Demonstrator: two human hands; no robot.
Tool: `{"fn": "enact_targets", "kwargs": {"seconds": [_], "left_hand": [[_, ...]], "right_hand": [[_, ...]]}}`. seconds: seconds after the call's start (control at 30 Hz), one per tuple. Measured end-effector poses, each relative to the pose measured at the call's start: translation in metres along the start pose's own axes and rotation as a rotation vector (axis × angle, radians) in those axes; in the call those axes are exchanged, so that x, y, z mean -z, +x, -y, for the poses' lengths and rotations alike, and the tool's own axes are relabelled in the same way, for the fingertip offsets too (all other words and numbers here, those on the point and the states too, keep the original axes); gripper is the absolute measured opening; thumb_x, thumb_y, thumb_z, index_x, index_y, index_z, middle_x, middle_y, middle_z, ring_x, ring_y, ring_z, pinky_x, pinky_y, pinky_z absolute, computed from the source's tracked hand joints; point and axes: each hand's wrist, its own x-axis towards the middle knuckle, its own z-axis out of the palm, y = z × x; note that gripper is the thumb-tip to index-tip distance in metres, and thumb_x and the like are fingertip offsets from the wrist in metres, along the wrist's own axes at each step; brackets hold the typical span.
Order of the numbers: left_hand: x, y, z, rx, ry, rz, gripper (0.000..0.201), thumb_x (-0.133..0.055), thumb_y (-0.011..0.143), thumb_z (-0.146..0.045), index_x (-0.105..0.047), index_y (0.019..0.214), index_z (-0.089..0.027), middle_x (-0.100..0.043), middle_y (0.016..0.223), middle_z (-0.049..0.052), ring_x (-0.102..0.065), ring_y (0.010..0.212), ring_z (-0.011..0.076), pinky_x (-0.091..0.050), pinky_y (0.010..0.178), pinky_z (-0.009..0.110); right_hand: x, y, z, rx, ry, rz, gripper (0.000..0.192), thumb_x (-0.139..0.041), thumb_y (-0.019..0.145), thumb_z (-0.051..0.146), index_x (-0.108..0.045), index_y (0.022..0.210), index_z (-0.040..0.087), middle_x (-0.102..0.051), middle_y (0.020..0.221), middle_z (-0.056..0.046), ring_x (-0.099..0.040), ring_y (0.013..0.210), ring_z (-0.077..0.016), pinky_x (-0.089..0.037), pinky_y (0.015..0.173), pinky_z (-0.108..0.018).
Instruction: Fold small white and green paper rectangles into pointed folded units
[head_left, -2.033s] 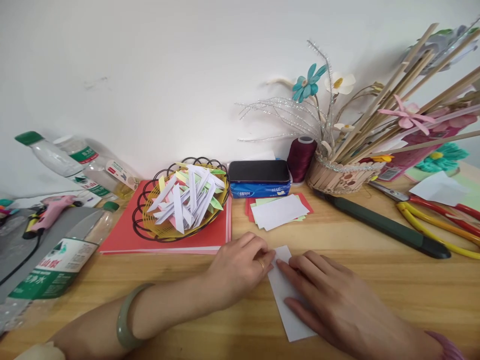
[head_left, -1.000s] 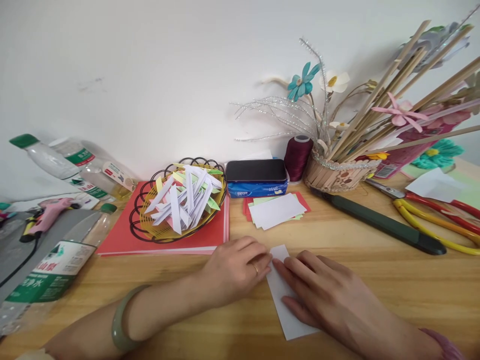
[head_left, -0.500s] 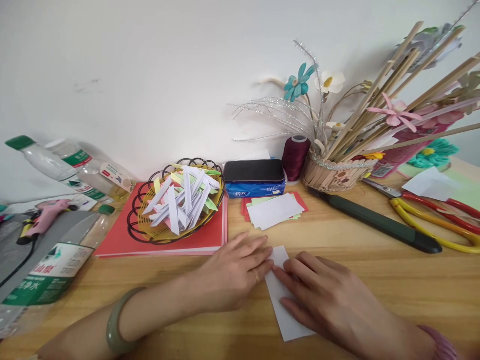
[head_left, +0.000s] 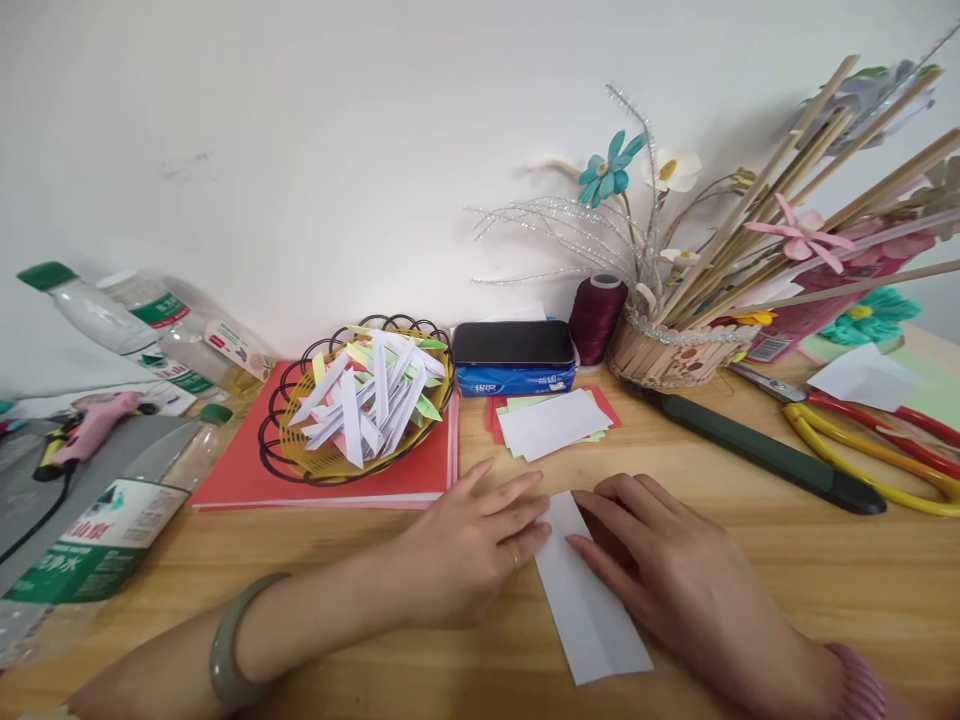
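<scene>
A narrow white paper strip (head_left: pixel 589 610) lies flat on the wooden table (head_left: pixel 787 570), folded lengthwise. My left hand (head_left: pixel 469 545), with a ring and a green bangle on the wrist, rests with spread fingers touching the strip's upper left edge. My right hand (head_left: pixel 664 570) lies along the strip's right side, fingertips pressing its upper end. Neither hand grips anything.
A wire basket (head_left: pixel 360 405) of folded paper pieces sits on red card (head_left: pixel 247 480). Behind are a stack of small paper sheets (head_left: pixel 555 422), a tissue pack with a phone (head_left: pixel 514 358), a thread spool (head_left: pixel 596 318), a stick vase (head_left: pixel 675 352), a knife (head_left: pixel 765 452), scissors (head_left: pixel 870 440), bottles (head_left: pixel 105 530) and a glue gun (head_left: pixel 86 425).
My left hand's fingers have spread out flat. My right hand has slid to the right off the strip, uncovering most of its length.
</scene>
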Motion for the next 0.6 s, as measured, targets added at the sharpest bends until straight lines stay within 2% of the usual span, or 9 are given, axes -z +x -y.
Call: {"fn": "enact_targets", "kwargs": {"seconds": [0.2, 0.4, 0.6], "left_hand": [[-0.003, 0.001, -0.002, -0.017, 0.012, -0.032, 0.038, -0.05, 0.084, -0.018, -0.053, 0.121, -0.013, -0.054, 0.129, 0.01, -0.033, 0.131, 0.0275, -0.026, 0.106, 0.058], [-0.002, 0.002, -0.0005, -0.017, 0.019, -0.06, 0.033, -0.048, 0.086, -0.018, -0.055, 0.118, -0.015, -0.057, 0.126, 0.007, -0.039, 0.128, 0.0256, -0.023, 0.108, 0.057], [-0.0016, 0.0022, 0.0005, -0.028, 0.062, -0.068, 0.034, -0.042, 0.089, -0.016, -0.052, 0.121, -0.01, -0.057, 0.126, 0.006, -0.034, 0.13, 0.0249, -0.014, 0.111, 0.055]], "right_hand": [[-0.003, 0.0014, -0.0003, -0.109, 0.135, -0.023, 0.018, -0.042, 0.09, 0.027, -0.058, 0.086, 0.021, -0.06, 0.079, -0.003, -0.059, 0.067, -0.0157, -0.048, 0.058, -0.028], [-0.0059, -0.0019, 0.0006, 0.011, 0.026, -0.081, 0.023, -0.037, 0.093, 0.023, -0.059, 0.087, 0.018, -0.061, 0.079, -0.005, -0.059, 0.07, -0.0172, -0.046, 0.059, -0.03], [0.0002, -0.0071, 0.0031, 0.134, 0.031, 0.003, 0.028, -0.031, 0.095, 0.02, -0.059, 0.093, 0.017, -0.06, 0.083, -0.007, -0.056, 0.073, -0.0182, -0.047, 0.06, -0.031]]}}
